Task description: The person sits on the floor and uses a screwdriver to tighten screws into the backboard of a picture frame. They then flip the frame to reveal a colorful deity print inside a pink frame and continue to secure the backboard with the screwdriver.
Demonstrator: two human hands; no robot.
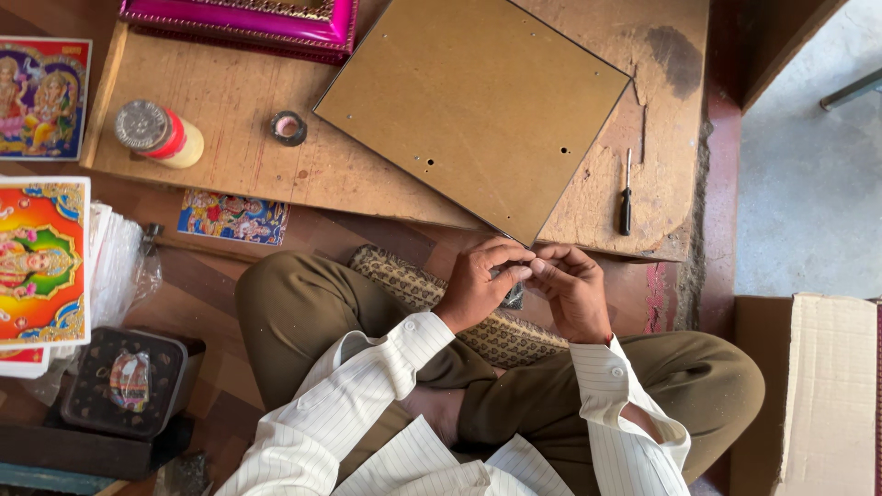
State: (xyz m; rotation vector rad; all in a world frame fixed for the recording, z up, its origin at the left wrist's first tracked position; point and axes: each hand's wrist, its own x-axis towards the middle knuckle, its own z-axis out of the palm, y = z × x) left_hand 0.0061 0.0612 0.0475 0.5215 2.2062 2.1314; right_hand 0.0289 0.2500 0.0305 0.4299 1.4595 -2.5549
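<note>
A person sits cross-legged at a low wooden tabletop, both hands meeting at centre frame just below the near corner of a brown backing board; the left hand and right hand pinch together around a small dark item, its kind too hidden to tell; the fingers of both hands are narrow, tips touching, closed on that item, which sits between the hands above a patterned cushion across the lap. Judged from this grip, the work goes best with the thumbs steadying the piece while the fingertips do the fine turning, wrists braced on the knees, the piece kept close to the board's corner. Counted: one backing board, tilted as a diamond at upper centre; one magenta frame at the top edge; one screwdriver at right of the board; one tape roll and one capped bottle at upper left; four bright prints visible, one at the far upper left, one on a stack at left, one small print under the tabletop's edge, one tiny one in a dark tray at lower left; one carton at lower right.
</note>
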